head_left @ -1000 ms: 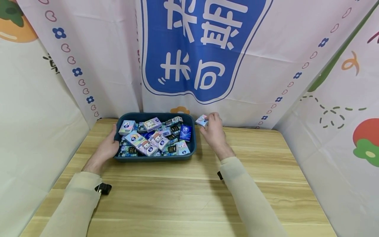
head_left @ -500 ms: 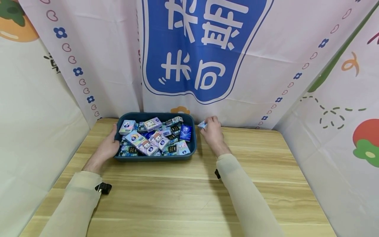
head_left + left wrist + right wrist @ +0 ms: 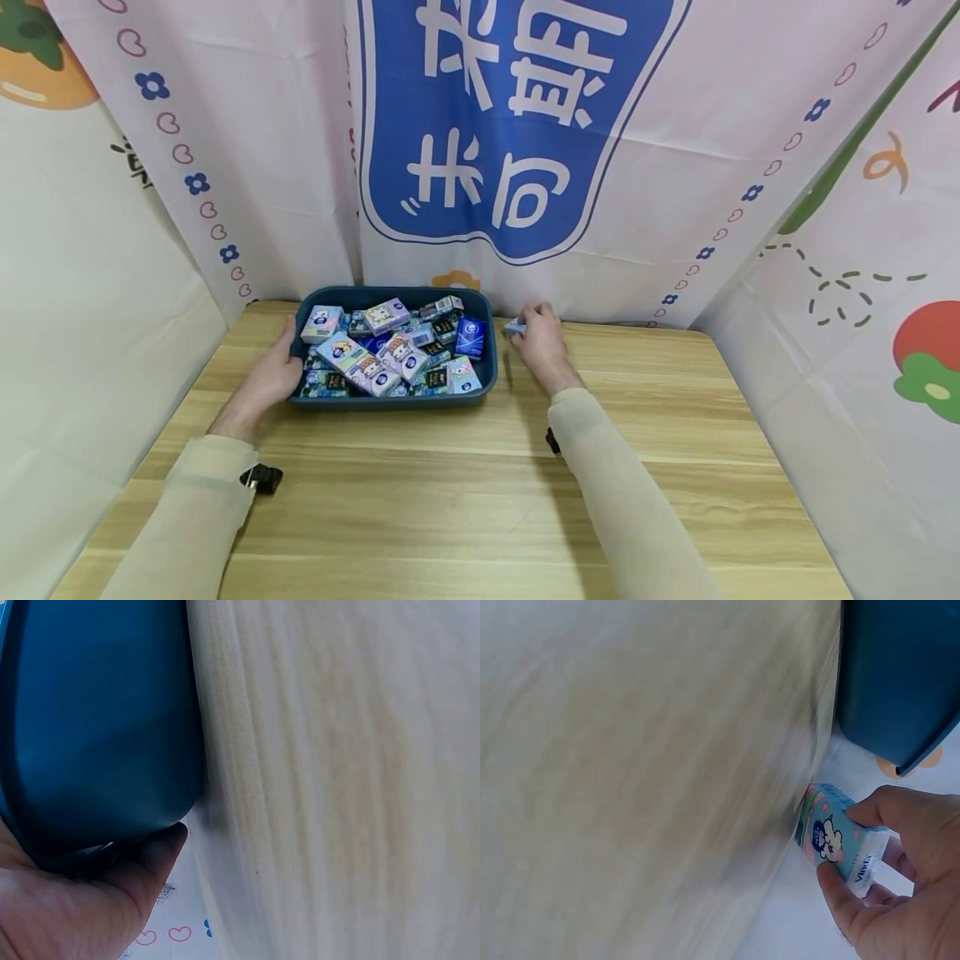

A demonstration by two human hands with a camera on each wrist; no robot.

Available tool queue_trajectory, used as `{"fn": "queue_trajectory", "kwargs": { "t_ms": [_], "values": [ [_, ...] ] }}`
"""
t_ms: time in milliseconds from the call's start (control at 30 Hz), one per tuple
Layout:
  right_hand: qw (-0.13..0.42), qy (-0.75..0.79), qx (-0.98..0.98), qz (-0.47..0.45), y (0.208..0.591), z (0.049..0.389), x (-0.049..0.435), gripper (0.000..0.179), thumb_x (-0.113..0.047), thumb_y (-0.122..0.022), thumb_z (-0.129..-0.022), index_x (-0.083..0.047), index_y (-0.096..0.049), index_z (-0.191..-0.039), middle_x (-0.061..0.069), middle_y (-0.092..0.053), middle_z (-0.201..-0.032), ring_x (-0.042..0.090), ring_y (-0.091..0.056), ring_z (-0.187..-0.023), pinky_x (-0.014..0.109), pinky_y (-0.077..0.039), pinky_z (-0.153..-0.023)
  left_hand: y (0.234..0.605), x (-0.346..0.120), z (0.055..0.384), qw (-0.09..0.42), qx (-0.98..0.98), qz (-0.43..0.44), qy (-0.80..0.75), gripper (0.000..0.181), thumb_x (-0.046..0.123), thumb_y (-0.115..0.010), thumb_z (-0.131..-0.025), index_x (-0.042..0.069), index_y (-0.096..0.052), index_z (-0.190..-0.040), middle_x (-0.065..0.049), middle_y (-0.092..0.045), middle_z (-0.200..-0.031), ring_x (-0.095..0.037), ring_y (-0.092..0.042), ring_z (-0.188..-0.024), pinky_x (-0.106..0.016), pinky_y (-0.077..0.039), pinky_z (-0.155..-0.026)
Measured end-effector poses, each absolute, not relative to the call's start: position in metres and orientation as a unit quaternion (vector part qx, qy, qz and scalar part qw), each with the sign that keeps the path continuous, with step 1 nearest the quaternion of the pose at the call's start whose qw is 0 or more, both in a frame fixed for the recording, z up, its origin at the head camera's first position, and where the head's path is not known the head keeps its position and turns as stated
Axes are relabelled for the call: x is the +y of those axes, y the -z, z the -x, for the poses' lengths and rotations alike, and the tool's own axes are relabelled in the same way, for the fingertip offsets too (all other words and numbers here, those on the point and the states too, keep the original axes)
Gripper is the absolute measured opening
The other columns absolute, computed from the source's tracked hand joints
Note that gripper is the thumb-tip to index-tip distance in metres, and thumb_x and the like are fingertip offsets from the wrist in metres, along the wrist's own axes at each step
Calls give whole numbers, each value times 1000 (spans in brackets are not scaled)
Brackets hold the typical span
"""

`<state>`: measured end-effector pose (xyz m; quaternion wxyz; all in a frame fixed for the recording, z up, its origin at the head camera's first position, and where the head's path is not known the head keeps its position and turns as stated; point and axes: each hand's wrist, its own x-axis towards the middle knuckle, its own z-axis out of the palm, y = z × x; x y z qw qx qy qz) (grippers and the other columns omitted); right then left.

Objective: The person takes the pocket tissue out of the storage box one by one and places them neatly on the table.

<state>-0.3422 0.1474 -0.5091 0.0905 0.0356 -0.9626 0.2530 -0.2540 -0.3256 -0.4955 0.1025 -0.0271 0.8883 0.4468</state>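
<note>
Beside the right end of the bin [image 3: 390,403], near the back edge of the table [image 3: 420,508], the right hand [image 3: 542,343] pinches a small pack [image 3: 838,838], probably light and squashy (its wrapper may slip), best held gently by its sides; the left hand [image 3: 267,371] grips the bin's left end

Before me lies a wood-grain tabletop [image 3: 420,517], light in tone. Behind it I see a creased white backdrop cloth [image 3: 300,125] bearing a blue emblem [image 3: 495,125] with white Chinese characters turned on their sides. An orange flower print [image 3: 457,278] sits below. To my left and right run slanting borders of heart outlines and blue blossoms [image 3: 197,183]. Left panel: an orange fruit motif [image 3: 52,79], partly cropped. Right panel: a red-and-green fruit motif [image 3: 933,392], a dashed looping line and an orange squiggle [image 3: 887,162].
</note>
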Motion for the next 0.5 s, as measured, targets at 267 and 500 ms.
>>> {"fn": "queue_trajectory", "kwargs": {
  "t_ms": [267,500],
  "values": [
    [41,-227,-973,-26,498,333,145,26,-11,-83,-107,1,-80,-130,23,-66,-151,46,-67,-141,55,-61,-125,496,-326,254,96,894,26,-437,76,9,-22,-121,11,23,-183,-20,25,-192,-56,14,-181,-76,1,-148],
    [23,-213,-976,-37,499,334,152,24,-12,-84,-104,2,-79,-122,22,-69,-140,41,-71,-125,53,-65,-115,495,-325,253,93,896,21,-433,76,9,-22,-121,10,22,-183,-22,24,-192,-58,11,-180,-76,0,-148]
  ]
}}
